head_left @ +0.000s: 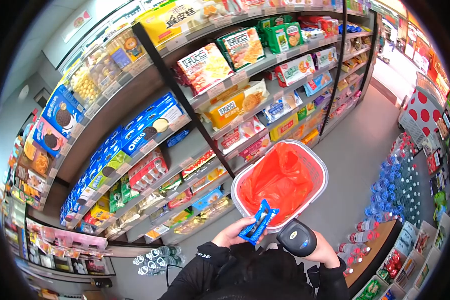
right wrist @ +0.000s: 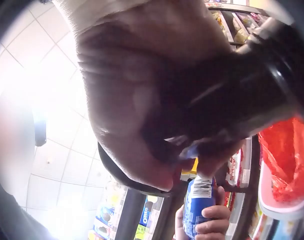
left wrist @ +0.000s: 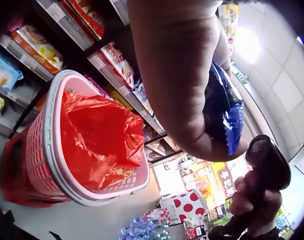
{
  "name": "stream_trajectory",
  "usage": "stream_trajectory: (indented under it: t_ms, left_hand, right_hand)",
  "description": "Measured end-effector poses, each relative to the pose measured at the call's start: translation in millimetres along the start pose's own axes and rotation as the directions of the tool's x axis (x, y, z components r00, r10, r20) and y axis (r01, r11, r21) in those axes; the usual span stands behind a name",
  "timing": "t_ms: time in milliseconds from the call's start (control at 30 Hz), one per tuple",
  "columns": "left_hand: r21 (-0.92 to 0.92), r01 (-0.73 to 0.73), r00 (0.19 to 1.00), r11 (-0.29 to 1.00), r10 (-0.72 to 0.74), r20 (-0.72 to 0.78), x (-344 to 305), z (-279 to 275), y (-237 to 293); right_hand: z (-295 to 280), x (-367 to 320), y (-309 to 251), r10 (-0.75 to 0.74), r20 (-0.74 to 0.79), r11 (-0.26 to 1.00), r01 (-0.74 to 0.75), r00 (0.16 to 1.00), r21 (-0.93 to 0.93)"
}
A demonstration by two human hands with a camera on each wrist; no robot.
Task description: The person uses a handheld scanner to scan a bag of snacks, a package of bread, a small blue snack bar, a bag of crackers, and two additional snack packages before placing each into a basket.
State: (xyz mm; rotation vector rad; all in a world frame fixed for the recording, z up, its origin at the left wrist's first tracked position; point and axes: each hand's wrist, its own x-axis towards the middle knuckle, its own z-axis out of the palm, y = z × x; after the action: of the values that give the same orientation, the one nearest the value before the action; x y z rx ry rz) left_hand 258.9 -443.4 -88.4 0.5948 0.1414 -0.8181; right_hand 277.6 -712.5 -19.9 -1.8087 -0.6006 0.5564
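In the head view my left hand (head_left: 231, 233) grips a small blue packet (head_left: 258, 222) in front of the basket's near rim. A barcode shows on that blue packet (right wrist: 199, 202) in the right wrist view, with the fingers of my left hand (right wrist: 214, 222) round it. My right hand (head_left: 323, 250) holds a black handheld scanner (head_left: 297, 238), its head beside the packet and apart from it. Beyond both hands is a pink and white basket (head_left: 321, 159) lined with a red plastic bag (head_left: 280, 180).
Shelves of packaged biscuits and snacks (head_left: 245, 102) curve along the left and front. Wrapped bottles (head_left: 392, 180) stand on the floor at the right, near a wooden-edged counter (head_left: 372, 252) with bins. More bottles (head_left: 158, 260) lie at the lower left.
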Motion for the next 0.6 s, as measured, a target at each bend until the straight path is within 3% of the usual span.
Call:
stream_trajectory:
  t_ms: [33, 100, 167, 233, 267, 300, 333, 367, 400, 433, 500, 600]
  left_hand:
    - [0.146, -0.018, 0.997, 0.989, 0.028, -0.069, -3.3, 1.4, 6.2]
    - [0.212, -0.024, 0.989, 0.977, 0.055, -0.141, -15.0, 14.6, 25.0]
    - [0.697, -0.168, 0.876, 0.698, 0.430, -0.220, -25.2, 13.0, 40.6]
    - [0.853, -0.033, 0.768, 0.521, 0.559, -0.312, -46.0, 16.1, 74.6]
    - [0.897, -0.061, 0.697, 0.437, 0.662, -0.275, -53.8, 1.8, 88.6]
    - [0.952, 0.037, 0.645, 0.303, 0.720, -0.254, -65.7, 6.1, 110.3]
    - [0.975, 0.059, 0.566, 0.214, 0.797, -0.210, -73.5, -0.7, 126.8]
    - [0.965, 0.237, 0.519, 0.114, 0.825, -0.225, -81.6, 16.4, 148.4]
    - [0.964, 0.267, 0.432, -0.003, 0.894, -0.117, -83.4, 3.2, 164.5]
    - [0.867, 0.440, 0.404, -0.234, 0.914, 0.041, -87.8, -5.2, 180.0]
    - [0.763, 0.560, 0.434, -0.322, 0.899, 0.061, -89.9, -19.3, 209.8]
    - [0.664, 0.661, 0.442, -0.350, 0.896, 0.032, -84.5, -50.9, 241.3]
  right_hand:
    - [2.0, 1.6, 0.6, 0.056, -0.020, 0.997, -0.055, 0.998, 0.049]
    - [10.1, 7.5, 12.9, 0.061, -0.037, 0.994, -0.058, 0.997, 0.094]
    - [16.9, 16.7, 16.7, 0.062, -0.049, 0.991, -0.055, 0.997, 0.124]
    - [24.3, 26.3, 17.2, 0.072, -0.026, 0.989, -0.068, 0.997, 0.130]
    - [27.7, 32.0, 16.7, 0.080, -0.015, 0.988, -0.077, 0.997, 0.133]
    - [30.3, 37.5, 14.1, 0.080, -0.010, 0.988, -0.078, 0.997, 0.136]
    - [32.5, 42.7, 9.6, 0.086, 0.020, 0.987, -0.088, 0.996, 0.133]
    - [34.9, 47.6, 5.5, 0.092, 0.048, 0.987, -0.097, 0.995, 0.129]
    - [37.4, 52.5, 2.2, 0.091, 0.047, 0.987, -0.096, 0.995, 0.130]
    - [39.6, 57.6, -1.0, 0.088, 0.073, 0.990, -0.095, 0.993, 0.105]
    - [43.0, 67.0, -2.6, 0.088, 0.091, 0.992, -0.095, 0.992, 0.079]
    - [49.7, 75.8, -2.2, 0.105, 0.095, 0.991, -0.112, 0.990, 0.069]
